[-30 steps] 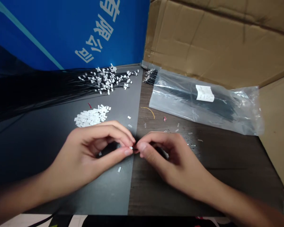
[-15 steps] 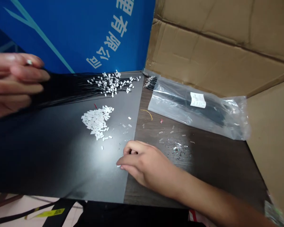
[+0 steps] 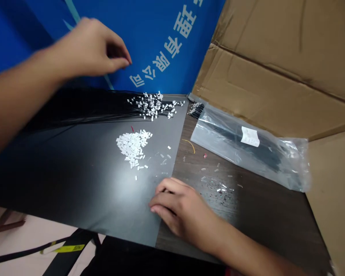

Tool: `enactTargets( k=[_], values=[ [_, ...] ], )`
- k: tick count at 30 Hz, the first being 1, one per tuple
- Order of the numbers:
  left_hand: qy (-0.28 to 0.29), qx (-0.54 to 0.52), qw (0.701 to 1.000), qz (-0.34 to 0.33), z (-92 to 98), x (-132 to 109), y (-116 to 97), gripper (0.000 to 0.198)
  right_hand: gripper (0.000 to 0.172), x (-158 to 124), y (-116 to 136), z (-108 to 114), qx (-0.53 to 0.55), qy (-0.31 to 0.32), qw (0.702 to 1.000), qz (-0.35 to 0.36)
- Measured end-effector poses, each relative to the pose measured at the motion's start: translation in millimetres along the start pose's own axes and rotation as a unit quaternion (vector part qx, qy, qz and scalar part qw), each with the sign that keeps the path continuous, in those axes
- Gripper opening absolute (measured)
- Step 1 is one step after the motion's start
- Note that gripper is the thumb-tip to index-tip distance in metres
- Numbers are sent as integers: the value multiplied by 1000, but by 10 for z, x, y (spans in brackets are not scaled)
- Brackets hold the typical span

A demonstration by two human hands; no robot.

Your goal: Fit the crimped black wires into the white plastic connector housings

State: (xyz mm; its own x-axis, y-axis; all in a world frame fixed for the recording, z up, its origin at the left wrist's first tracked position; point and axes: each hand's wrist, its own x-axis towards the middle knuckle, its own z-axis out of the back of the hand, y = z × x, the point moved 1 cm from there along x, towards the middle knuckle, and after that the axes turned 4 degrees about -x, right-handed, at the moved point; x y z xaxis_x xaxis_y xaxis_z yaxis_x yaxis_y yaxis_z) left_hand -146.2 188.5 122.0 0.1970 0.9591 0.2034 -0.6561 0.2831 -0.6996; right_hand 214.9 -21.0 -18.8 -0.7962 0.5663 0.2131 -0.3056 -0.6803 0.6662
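Note:
My left hand (image 3: pixel 96 50) is raised in front of the blue panel, above a bundle of black wires (image 3: pixel 103 105) tipped with small white connectors (image 3: pixel 153 105). Its thumb and fingertips are pinched together, and anything between them is too small to make out. Low over the front of the table, my right hand (image 3: pixel 179 207) also has thumb and index finger closed. Whatever lies in that pinch is hidden. Beyond it, to the left, is a heap of loose white connector housings (image 3: pixel 133 145), with one housing (image 3: pixel 136 178) lying apart.
A clear plastic bag (image 3: pixel 232 140) of black wires lies at the right, before a cardboard wall (image 3: pixel 276 76). Small clear pieces and dark specks (image 3: pixel 221 189) litter the wood-grain tabletop, near a yellow wire scrap (image 3: pixel 189 145). A blue panel (image 3: pixel 149 30) stands behind.
My left hand has swung right and up from the far left; the small white tip in its fingers no longer shows. My right hand stays nearly in place, its white piece now unseen. The view has shifted.

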Motion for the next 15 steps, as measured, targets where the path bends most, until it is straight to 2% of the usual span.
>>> enactTargets(
  k=[1, 4, 6, 8, 9, 11, 12, 15],
  values=[
    [-18, 6, 1000, -3, -115, -18, -4, 51, 20, -1, -6, -6, -8, 1, 1000, 5],
    [-61, -5, 998, -14, -423, -183, -71, 42, 25, -5, -24, -4, -53, 7, 998, 15],
    [-80, -29, 996, -27, -628, -409, -179, 40, 25, -11, -27, 24, -61, -11, 998, 16],
    [-75, -72, 994, -37, -884, -737, -329, 24, 21, -17, -14, 82, -42, -65, 997, 23],
    [-37, -119, 992, -35, -1039, -928, -407, 17, 17, -18, -1, 120, -34, -98, 994, 30],
    [62, -228, 972, -24, -1365, -1311, -546, 19, 9, -17, 31, 201, -33, -169, 984, 49],
    [108, -339, 935, 17, -1514, -1478, -592, 14, 9, -13, 47, 236, -39, -198, 978, 58],
    [158, -419, 890, 84, -1789, -1778, -639, 15, 23, 2, 79, 289, -53, -245, 964, 86]
  ],
)
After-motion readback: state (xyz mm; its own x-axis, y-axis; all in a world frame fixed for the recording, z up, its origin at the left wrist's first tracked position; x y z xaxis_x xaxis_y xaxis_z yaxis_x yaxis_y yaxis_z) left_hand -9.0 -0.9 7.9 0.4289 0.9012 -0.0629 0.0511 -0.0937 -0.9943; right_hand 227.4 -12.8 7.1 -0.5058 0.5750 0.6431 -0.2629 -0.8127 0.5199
